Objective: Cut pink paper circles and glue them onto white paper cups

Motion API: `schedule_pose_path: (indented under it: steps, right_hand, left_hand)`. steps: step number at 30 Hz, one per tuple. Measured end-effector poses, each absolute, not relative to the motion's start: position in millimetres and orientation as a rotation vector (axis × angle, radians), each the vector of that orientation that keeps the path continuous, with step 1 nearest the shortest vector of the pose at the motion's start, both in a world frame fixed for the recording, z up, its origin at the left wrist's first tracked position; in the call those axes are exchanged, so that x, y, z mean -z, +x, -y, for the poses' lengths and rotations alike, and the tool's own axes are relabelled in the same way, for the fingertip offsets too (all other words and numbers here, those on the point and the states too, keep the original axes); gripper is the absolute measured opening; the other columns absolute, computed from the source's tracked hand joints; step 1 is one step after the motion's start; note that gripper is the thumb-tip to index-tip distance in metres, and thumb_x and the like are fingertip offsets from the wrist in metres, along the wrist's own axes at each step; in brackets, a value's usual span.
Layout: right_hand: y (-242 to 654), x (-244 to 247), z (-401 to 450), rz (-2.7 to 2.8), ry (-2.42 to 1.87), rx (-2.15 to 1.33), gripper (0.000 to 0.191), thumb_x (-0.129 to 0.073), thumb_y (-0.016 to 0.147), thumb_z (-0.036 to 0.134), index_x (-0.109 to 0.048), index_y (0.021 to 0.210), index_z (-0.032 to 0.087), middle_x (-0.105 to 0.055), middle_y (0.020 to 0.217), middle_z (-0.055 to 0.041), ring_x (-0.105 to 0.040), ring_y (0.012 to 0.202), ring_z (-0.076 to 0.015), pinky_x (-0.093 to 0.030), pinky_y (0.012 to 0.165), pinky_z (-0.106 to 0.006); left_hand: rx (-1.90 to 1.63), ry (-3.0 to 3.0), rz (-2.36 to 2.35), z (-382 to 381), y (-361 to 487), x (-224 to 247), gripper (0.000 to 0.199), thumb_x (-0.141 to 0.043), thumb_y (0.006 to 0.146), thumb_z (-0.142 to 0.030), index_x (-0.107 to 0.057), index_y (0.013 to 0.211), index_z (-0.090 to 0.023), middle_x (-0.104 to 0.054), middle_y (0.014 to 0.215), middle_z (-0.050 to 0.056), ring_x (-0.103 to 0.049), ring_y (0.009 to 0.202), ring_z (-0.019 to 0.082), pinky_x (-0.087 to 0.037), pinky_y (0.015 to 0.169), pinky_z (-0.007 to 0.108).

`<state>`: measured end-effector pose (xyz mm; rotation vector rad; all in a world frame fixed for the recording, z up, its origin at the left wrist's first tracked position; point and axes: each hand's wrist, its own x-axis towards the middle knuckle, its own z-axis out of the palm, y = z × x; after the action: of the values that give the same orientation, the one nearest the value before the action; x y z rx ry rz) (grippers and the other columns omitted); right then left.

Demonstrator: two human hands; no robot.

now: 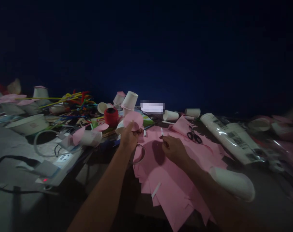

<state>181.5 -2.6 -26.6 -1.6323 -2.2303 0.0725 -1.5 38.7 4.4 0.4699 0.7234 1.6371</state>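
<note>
My left hand [128, 138] is closed, pinching a round pink paper disc [135, 119] by its lower edge. Below that hand a grey ring-shaped piece, perhaps a tape roll [142, 154], rests at the edge of the pink paper sheets [158, 174]. My right hand [174, 149] is closed over the sheets, its thumb and finger on a small white stick-like piece [162, 131] whose kind I cannot make out. A short white piece [145, 133] lies between the hands. Black-handled scissors [195, 136] lie on the paper, right of my right hand.
White paper cups [130, 100] stand behind my left hand, beside a red yarn ball [111, 117]. Colourful pipe cleaners [76, 98] and a power strip [60, 164] are at left. Wrapped cup stacks [221, 132] lie at right, with a loose cup [233, 182] near my right forearm.
</note>
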Motion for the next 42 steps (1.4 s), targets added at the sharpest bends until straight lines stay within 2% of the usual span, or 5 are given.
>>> schedule_pose_path:
  steps: [9, 22, 33, 38, 42]
  right_hand:
    - [179.4, 27.0, 4.9, 2.159, -1.536, -0.012, 0.03, -0.045, 0.085, 0.031, -0.059, 0.108, 0.02, -0.064, 0.087, -0.0063, -0.057, 0.081, -0.019, -0.031, 0.07, -0.03]
    - [179.2, 26.2, 7.1, 2.134, -1.29, -0.054, 0.024, -0.048, 0.082, 0.019, -0.061, 0.101, 0.015, -0.063, 0.08, -0.006, -0.055, 0.077, -0.0183, -0.034, 0.073, -0.031]
    - [161.6, 28.4, 17.7, 2.339, -0.962, -0.162, 0.022, -0.045, 0.083, 0.017, -0.061, 0.098, 0.016, -0.062, 0.089, -0.0092, -0.051, 0.084, -0.02, -0.04, 0.075, -0.034]
    - [156.1, 19.4, 26.3, 2.428, -0.858, -0.142, 0.028, -0.051, 0.08, 0.017, -0.059, 0.106, 0.02, -0.055, 0.112, -0.0108, -0.046, 0.104, -0.0231, -0.037, 0.088, -0.041]
    - [144.5, 17.7, 37.2, 2.58, -0.801, -0.209, 0.022, -0.055, 0.077, 0.016, -0.063, 0.096, 0.022, -0.05, 0.116, -0.0094, -0.037, 0.114, -0.0244, -0.034, 0.093, -0.043]
  left_hand:
    - [-1.595, 0.557, -0.742, -38.1, 3.8, 3.3, 0.02, -0.071, 0.058, -0.023, -0.053, 0.064, -0.015, -0.055, 0.058, -0.004, -0.052, 0.051, 0.01, -0.045, 0.053, 0.027]
    - [-1.769, 0.567, -0.661, -42.2, -11.3, -4.6, 0.02, -0.073, 0.058, -0.018, -0.053, 0.061, -0.016, -0.054, 0.055, -0.005, -0.052, 0.052, 0.008, -0.047, 0.058, 0.027]
    - [-1.817, 0.488, -0.656, -44.2, -12.8, -4.5, 0.022, -0.075, 0.055, -0.017, -0.055, 0.064, -0.016, -0.057, 0.056, -0.006, -0.053, 0.053, 0.008, -0.046, 0.059, 0.026]
    - [-1.795, 0.472, -0.647, -43.3, -11.0, -4.5, 0.02, -0.074, 0.056, -0.015, -0.056, 0.067, -0.017, -0.058, 0.059, -0.006, -0.054, 0.053, 0.008, -0.046, 0.058, 0.025]
    - [-1.802, 0.459, -0.654, -40.9, -8.3, -4.9, 0.021, -0.074, 0.056, -0.014, -0.056, 0.067, -0.016, -0.058, 0.059, -0.006, -0.056, 0.053, 0.008, -0.046, 0.057, 0.025]
